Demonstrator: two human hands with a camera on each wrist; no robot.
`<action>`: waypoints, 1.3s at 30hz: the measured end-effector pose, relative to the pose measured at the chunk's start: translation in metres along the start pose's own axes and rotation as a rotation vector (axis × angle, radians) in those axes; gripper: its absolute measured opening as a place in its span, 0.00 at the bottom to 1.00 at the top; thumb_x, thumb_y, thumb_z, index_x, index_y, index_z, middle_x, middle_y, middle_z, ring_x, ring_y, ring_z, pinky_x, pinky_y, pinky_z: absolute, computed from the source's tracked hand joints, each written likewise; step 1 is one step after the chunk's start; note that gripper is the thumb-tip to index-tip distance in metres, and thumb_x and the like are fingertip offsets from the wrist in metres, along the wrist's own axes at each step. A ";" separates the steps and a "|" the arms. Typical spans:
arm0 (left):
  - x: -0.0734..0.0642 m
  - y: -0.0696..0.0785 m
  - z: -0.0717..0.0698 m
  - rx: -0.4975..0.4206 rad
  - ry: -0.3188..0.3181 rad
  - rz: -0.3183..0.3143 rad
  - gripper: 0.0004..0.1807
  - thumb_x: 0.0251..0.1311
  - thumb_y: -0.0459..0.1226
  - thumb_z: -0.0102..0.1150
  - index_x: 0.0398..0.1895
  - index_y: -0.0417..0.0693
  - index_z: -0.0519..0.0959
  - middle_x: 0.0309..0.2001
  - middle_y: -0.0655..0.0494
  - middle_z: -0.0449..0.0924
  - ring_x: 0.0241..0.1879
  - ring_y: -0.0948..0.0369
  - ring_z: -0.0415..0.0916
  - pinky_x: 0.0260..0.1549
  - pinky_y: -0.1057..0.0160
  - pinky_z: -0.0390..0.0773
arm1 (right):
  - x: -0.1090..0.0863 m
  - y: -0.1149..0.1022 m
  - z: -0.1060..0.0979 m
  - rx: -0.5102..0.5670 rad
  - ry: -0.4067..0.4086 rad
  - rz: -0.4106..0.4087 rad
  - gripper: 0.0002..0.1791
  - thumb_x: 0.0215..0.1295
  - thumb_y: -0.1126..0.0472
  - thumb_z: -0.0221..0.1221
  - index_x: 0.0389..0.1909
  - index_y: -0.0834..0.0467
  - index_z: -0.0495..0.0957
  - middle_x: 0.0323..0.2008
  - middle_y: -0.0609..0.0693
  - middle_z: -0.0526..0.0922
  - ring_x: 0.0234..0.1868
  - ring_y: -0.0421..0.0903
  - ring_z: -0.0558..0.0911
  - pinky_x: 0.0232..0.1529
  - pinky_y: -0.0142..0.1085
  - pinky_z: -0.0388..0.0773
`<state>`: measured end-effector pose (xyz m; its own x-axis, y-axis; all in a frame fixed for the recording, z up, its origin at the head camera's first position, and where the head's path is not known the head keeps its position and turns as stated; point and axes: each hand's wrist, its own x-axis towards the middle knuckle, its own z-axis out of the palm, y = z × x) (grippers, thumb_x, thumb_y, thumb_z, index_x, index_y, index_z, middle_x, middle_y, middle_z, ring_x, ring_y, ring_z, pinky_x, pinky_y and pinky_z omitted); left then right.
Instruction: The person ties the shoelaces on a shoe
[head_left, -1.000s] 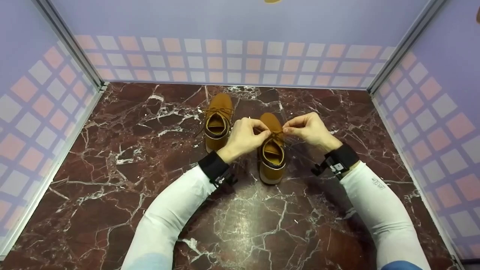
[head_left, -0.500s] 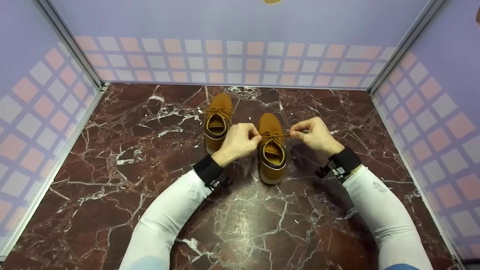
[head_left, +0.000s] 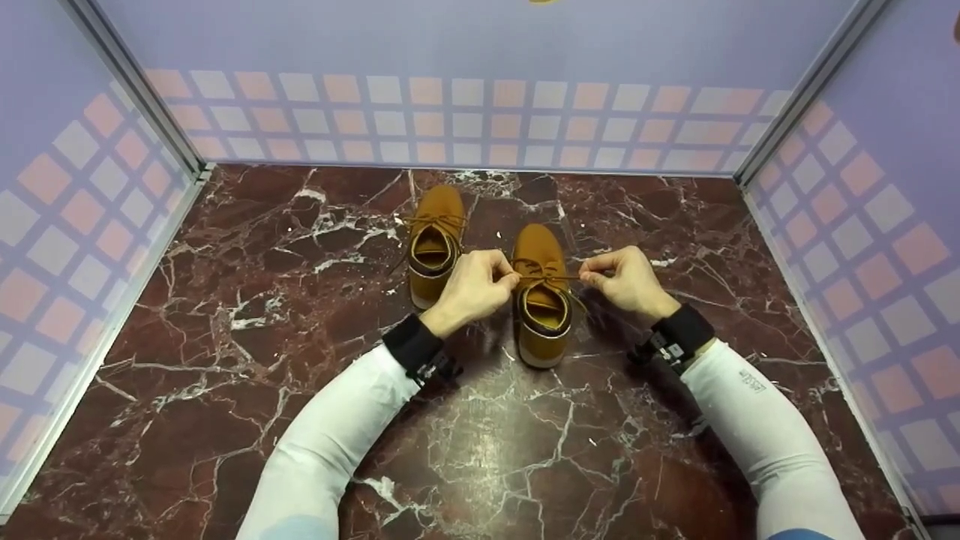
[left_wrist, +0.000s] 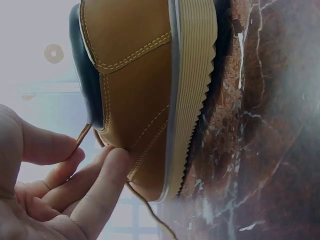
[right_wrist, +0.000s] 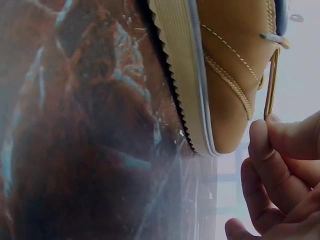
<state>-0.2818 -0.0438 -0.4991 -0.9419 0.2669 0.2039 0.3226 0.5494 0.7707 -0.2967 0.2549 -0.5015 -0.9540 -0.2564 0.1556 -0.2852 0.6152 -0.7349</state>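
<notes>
A tan lace-up shoe (head_left: 538,241) stands on the floor between my hands, toe pointing away. My left hand (head_left: 475,286) pinches a brown shoelace (left_wrist: 83,135) between thumb and finger at the shoe's left side, other fingers near its upper. On the opposite side, the thumb and forefinger of my right hand (head_left: 627,280) pinch a doubled part of the lace (right_wrist: 271,90), stretched out from the knot over the tongue. A loose lace end with a pale tip (right_wrist: 274,39) hangs by the collar. The matching shoe (head_left: 440,202) stands farther left, its laces across its front, partly behind my left hand.
Dark red marbled floor (head_left: 225,420) spreads around the shoes. Purple panels with pink and white squares enclose it: a back wall (head_left: 480,45), a left wall (head_left: 45,187) and a right wall (head_left: 885,202). Each wrist wears a black band (head_left: 414,342) with a small device.
Both hands were close together over the laces; they have drawn apart sideways and slightly nearer to me. The lace is now stretched between them across the shoe, which stays in place.
</notes>
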 end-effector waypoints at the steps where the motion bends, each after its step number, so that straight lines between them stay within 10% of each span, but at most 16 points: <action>1: 0.000 -0.002 0.001 -0.018 0.006 -0.005 0.05 0.66 0.40 0.71 0.31 0.54 0.89 0.28 0.58 0.89 0.25 0.64 0.76 0.35 0.62 0.76 | -0.001 0.000 0.002 0.012 -0.001 0.014 0.05 0.72 0.68 0.72 0.41 0.64 0.95 0.44 0.62 0.96 0.36 0.24 0.83 0.43 0.18 0.77; 5: -0.016 0.013 -0.004 -0.071 0.012 -0.052 0.06 0.71 0.39 0.68 0.41 0.48 0.91 0.37 0.51 0.94 0.29 0.60 0.82 0.40 0.60 0.81 | -0.010 -0.006 0.014 0.063 0.001 0.085 0.06 0.73 0.66 0.71 0.43 0.64 0.94 0.42 0.59 0.96 0.35 0.30 0.83 0.41 0.22 0.78; 9: -0.032 0.026 0.000 -0.250 -0.042 -0.158 0.21 0.83 0.43 0.60 0.68 0.40 0.84 0.62 0.42 0.91 0.53 0.51 0.91 0.61 0.53 0.88 | -0.022 -0.022 0.026 0.268 0.030 0.222 0.17 0.81 0.62 0.62 0.59 0.70 0.86 0.56 0.66 0.91 0.46 0.44 0.88 0.47 0.28 0.84; 14: -0.045 0.046 0.006 -0.633 -0.135 -0.337 0.33 0.91 0.52 0.42 0.82 0.36 0.70 0.76 0.37 0.79 0.70 0.49 0.82 0.74 0.49 0.82 | -0.041 -0.051 0.040 0.713 0.008 0.413 0.33 0.92 0.49 0.42 0.86 0.65 0.58 0.81 0.66 0.70 0.75 0.55 0.76 0.71 0.39 0.78; 20: -0.053 0.058 0.017 -0.940 -0.177 -0.495 0.38 0.92 0.54 0.31 0.88 0.36 0.59 0.90 0.39 0.59 0.92 0.44 0.53 0.90 0.38 0.56 | -0.055 -0.074 0.057 0.841 -0.082 0.361 0.38 0.92 0.37 0.32 0.83 0.60 0.65 0.77 0.58 0.75 0.79 0.52 0.73 0.89 0.49 0.59; 27: -0.052 0.062 0.027 -0.904 -0.044 -0.474 0.39 0.92 0.54 0.31 0.88 0.31 0.57 0.91 0.39 0.54 0.93 0.45 0.48 0.93 0.47 0.48 | -0.047 -0.086 0.071 0.894 -0.082 0.332 0.38 0.92 0.38 0.31 0.86 0.58 0.62 0.85 0.56 0.63 0.87 0.50 0.60 0.94 0.48 0.45; 39: -0.020 0.043 0.037 -0.889 0.038 -0.493 0.40 0.91 0.58 0.31 0.90 0.40 0.58 0.92 0.44 0.55 0.93 0.49 0.50 0.93 0.51 0.51 | -0.008 -0.088 0.088 0.959 -0.024 0.345 0.35 0.94 0.41 0.34 0.83 0.60 0.65 0.74 0.52 0.75 0.73 0.45 0.74 0.83 0.38 0.65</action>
<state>-0.2452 0.0039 -0.4924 -0.9585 0.1355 -0.2508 -0.2744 -0.2006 0.9405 -0.2560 0.1371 -0.4966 -0.9651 -0.1991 -0.1701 0.2093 -0.1957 -0.9581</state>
